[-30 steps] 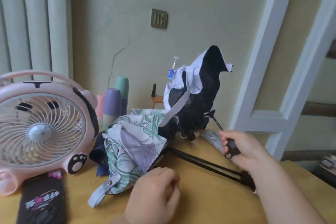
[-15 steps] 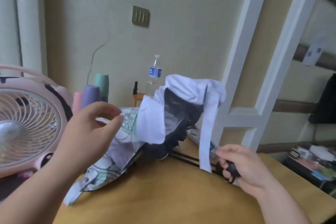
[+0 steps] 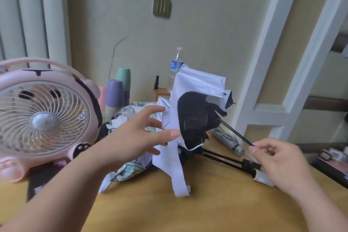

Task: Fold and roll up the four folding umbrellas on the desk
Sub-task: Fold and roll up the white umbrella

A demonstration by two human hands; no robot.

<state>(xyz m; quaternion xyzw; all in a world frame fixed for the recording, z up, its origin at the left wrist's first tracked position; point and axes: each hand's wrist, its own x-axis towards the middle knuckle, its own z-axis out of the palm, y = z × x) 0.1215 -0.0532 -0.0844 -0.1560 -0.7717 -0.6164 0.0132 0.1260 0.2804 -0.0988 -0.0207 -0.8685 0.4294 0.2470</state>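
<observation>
L hand (image 3: 131, 137) spread open, thumb tip just beside the white-and-black umbrella (image 3: 195, 84) — canopy bunched upright, its white strap (image 3: 178, 175) hanging to the bench (image 3: 207, 209). R hand (image 3: 278, 160) pinches the thin black rod (image 3: 235, 133) at its near end. Floral umbrella (image 3: 135, 167) lies crumpled behind the L hand — pink fan (image 3: 43, 118) far left.

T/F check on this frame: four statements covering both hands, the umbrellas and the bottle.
1. The right hand pinches the thin black rod of the white-and-black umbrella. True.
2. The left hand holds the pink round desk fan. False: it is open, fingers spread, at the umbrella's white fabric.
3. The green-print floral umbrella lies on the wooden desk. True.
4. The clear water bottle lies flat on the desk. False: it stands upright at the back.
</observation>
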